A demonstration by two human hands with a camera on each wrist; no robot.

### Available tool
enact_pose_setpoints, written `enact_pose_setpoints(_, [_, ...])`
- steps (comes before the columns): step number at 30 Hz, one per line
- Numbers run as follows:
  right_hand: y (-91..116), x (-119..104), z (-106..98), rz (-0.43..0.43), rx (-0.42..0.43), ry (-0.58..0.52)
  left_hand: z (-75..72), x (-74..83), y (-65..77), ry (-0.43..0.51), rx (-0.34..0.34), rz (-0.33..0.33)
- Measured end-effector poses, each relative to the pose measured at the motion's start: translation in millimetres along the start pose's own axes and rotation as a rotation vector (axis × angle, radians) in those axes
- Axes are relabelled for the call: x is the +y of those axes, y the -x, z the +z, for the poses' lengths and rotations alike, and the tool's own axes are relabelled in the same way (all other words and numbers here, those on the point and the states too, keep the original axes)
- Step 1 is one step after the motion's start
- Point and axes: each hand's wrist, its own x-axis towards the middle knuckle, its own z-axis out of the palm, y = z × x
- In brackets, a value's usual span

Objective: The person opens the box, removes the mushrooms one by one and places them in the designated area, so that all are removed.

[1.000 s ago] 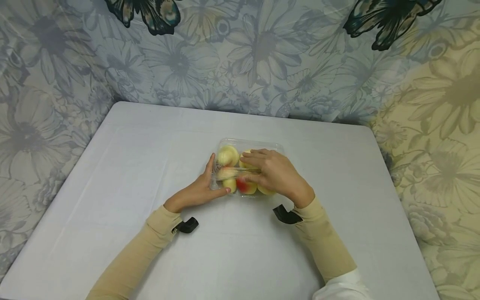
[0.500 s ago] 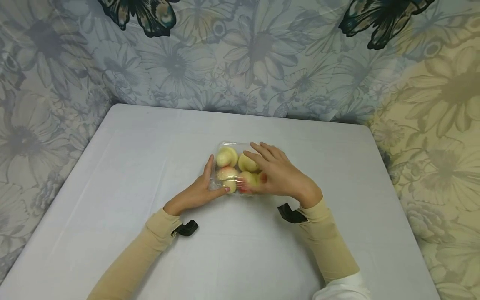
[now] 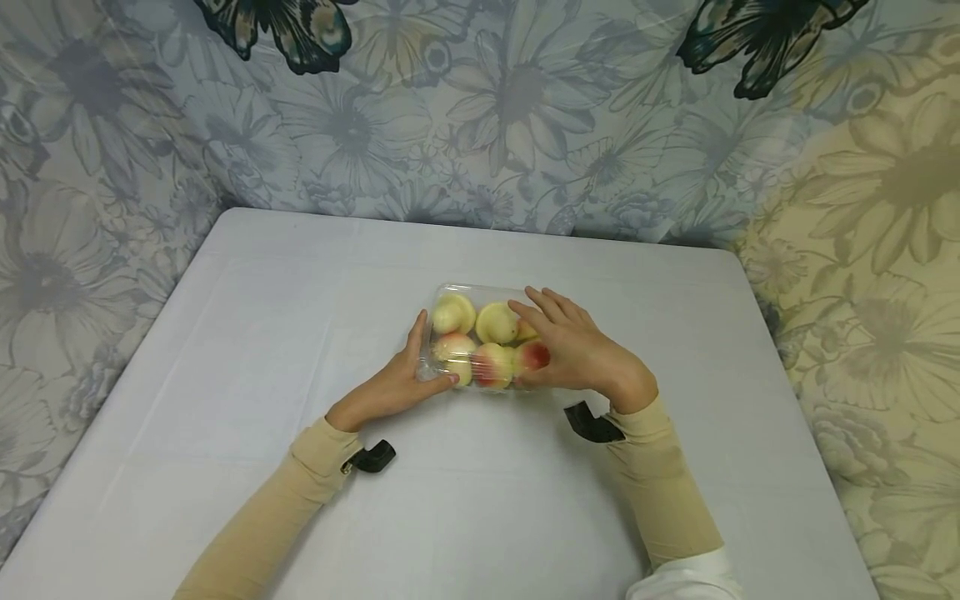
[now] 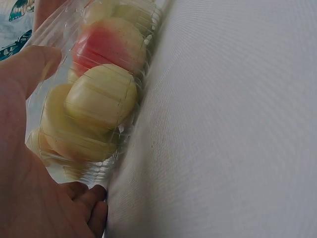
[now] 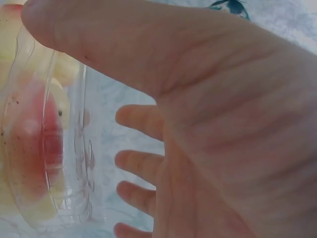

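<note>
At the left end of a clear plastic box (image 3: 483, 291), the left hand (image 3: 392, 389) grips the corner, its thumb over the near edge, its forefinger along the end and the other fingers curled low beside the tabletop (image 3: 420, 517). This hold seems meant to stop the box sliding. At the box's right end, the right hand (image 3: 581, 350) is spread, its fingers fanned apart and raised, pinching nothing. Its thumb reaches over the near right corner; whether it touches or presses there I cannot tell. With a hand at each end, the box is probably being steadied from both sides.

Inside, yellow fruit (image 3: 493, 365) blushed with red sits close together, held in by the walls. The lid looks down over it, though whether it is fastened does not show.

The box rests well in from the far edge of the tabletop, about midway between the left and right edges. Beyond the far edge stands a flower-patterned wall (image 3: 517, 125).
</note>
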Motion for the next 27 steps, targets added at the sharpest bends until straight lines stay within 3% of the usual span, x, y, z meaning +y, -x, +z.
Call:
enact_pose_setpoints(5, [1.0, 4.2, -2.6, 0.015, -0.011, 0.001, 0.4, -0.7, -0.4, -0.011, -0.002, 0.008])
enact_pose_setpoints(11, [4.2, 11.0, -7.3, 0.042, -0.008, -0.095, 0.4, -1.3, -0.4, -0.013, 0.003, 0.022])
enact_pose_setpoints(27, [8.1, 19.8, -21.1, 0.045, 0.119, -0.252, 0.3, 0.5, -0.7, -0.027, -0.017, 0.013])
